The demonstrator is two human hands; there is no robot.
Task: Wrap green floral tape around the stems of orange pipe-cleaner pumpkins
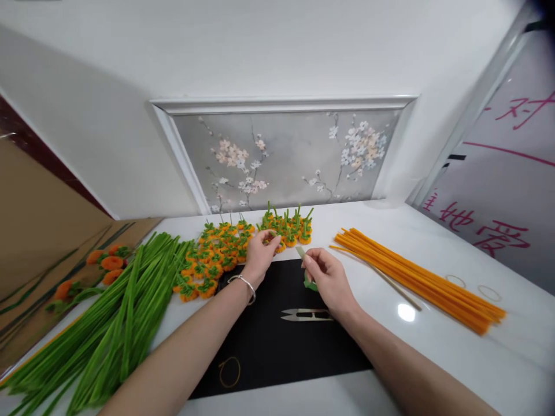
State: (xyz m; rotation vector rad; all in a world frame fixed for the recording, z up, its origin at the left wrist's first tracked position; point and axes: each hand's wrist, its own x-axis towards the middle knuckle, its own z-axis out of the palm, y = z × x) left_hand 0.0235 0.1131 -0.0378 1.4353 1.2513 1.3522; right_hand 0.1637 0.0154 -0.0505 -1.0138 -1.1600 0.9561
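Observation:
My left hand (261,254), with a bracelet at the wrist, reaches over the front of the orange-and-green pipe-cleaner pieces (217,251). Its thumb and forefinger curve together among them; what lies between the fingertips is too small to make out. My right hand (327,274) is closed in a pinch on green floral tape (300,252). A pale end of the tape sticks out past the thumb, and a darker green part hangs under the fingers. Just below that hand, thread snips (303,315) lie on a black mat (277,346), their handle end partly hidden.
Long green pipe cleaners (125,312) are heaped at left, beside finished orange pieces (111,263) on cardboard (39,231). Orange pipe cleaners (416,277) and a thin stick (396,287) lie at right. A rubber band (229,372) rests on the mat. The wall stands behind.

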